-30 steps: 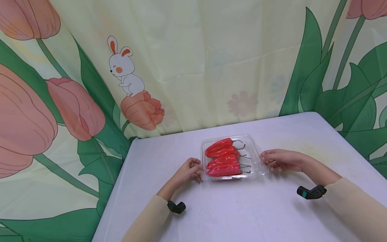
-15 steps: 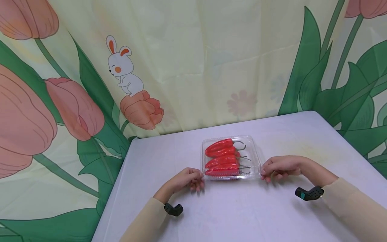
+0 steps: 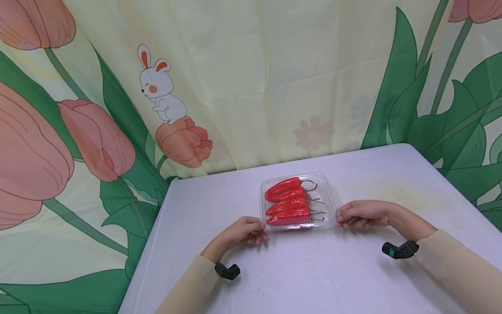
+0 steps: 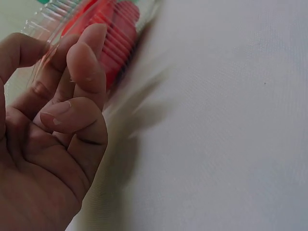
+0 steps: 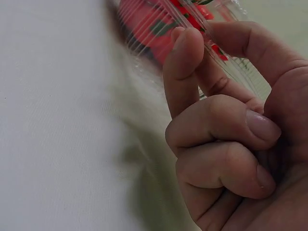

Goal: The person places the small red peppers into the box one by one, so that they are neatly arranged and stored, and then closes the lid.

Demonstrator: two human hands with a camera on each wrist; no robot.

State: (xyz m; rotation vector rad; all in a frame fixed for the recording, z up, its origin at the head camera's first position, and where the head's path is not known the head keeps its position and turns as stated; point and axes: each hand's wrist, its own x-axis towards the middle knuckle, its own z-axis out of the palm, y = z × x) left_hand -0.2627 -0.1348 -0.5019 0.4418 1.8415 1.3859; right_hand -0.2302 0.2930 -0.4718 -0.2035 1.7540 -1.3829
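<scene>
A clear plastic clamshell box with ribbed sides holds several red peppers, their green stems pointing right. My left hand pinches the rim at the box's near left corner between thumb and index finger. At the near right corner, my right hand grips the rim the same way, its other fingers curled in. Ribbed plastic and red show beyond the fingers in the left wrist view. The right wrist view has the box's rim between thumb and finger. Whether the base touches the table cannot be told.
A white cloth covers the table, whose far edge meets a curtain printed with tulips and a rabbit. A black wrist camera sits on the left wrist and another black camera on the right.
My left hand came nearer, and both hands took hold of the box's near corners. Its near edge now sits slightly higher in the head view.
</scene>
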